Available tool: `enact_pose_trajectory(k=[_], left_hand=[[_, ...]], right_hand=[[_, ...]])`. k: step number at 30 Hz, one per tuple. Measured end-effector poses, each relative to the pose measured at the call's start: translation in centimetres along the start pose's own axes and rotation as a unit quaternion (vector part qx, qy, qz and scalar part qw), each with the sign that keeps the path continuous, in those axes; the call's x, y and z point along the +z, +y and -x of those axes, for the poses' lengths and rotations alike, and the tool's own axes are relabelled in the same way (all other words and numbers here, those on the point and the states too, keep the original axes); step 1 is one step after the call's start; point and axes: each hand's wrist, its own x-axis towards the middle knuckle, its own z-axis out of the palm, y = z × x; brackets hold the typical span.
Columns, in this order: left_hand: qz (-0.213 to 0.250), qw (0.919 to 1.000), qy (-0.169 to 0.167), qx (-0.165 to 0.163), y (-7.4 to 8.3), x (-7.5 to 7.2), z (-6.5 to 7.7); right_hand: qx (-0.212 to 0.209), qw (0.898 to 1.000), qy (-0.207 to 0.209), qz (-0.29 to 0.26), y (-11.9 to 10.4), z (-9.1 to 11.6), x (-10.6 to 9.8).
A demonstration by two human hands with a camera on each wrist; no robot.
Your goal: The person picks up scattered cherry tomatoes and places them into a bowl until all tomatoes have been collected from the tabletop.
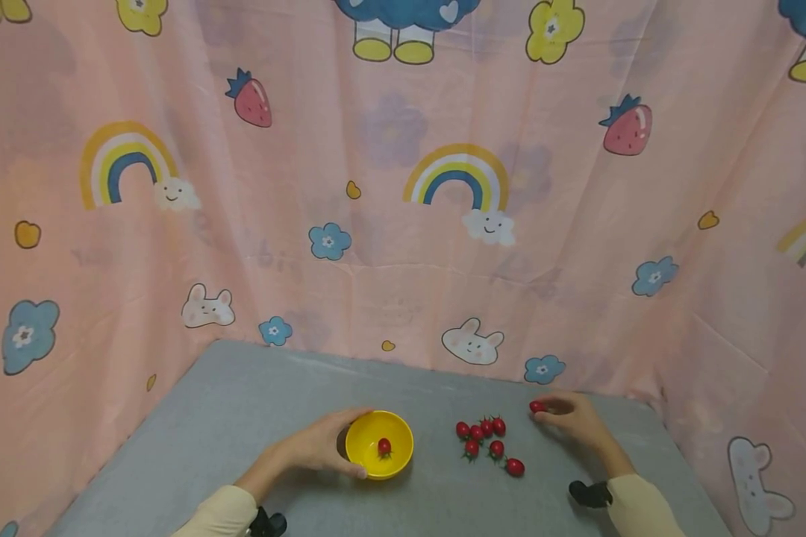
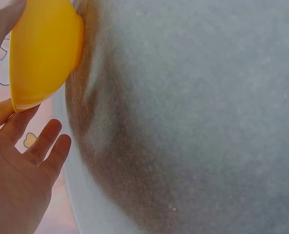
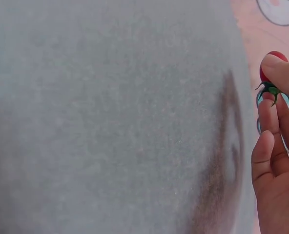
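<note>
My left hand (image 1: 322, 445) grips a small yellow bowl (image 1: 398, 464) from its left side, thumb near the front rim and fingers at the back. One red cherry tomato (image 1: 384, 447) with a green stem lies inside the bowl. In the left wrist view the outside of the bowl (image 2: 44, 53) shows between thumb and fingertips. Out to the right, my right hand (image 1: 578, 424) pinches another cherry tomato (image 1: 537, 406) between thumb and fingers, above the table. Its green leafy top (image 3: 270, 89) points toward the palm in the right wrist view.
Several cherry tomatoes (image 1: 477, 432) lie grouped on the grey table (image 1: 275, 395) between the two hands, with one (image 1: 514, 467) nearest the front. A pink patterned curtain (image 1: 376, 283) hangs behind the table and along its sides.
</note>
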Motion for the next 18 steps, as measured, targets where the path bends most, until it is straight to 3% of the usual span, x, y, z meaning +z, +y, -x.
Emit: enact_pose_trajectory(k=[6,18], left_hand=[[0.008,1.0,-0.001,-0.002,0.0,0.0,0.0],[0.011,0.9999,-0.004,0.001,0.0,-0.1,0.0]], right_hand=[[0.013,0.999,0.014,-0.026,-0.8,0.9,-0.2],[-0.023,0.999,0.016,-0.028,-3.1,1.9,0.6]])
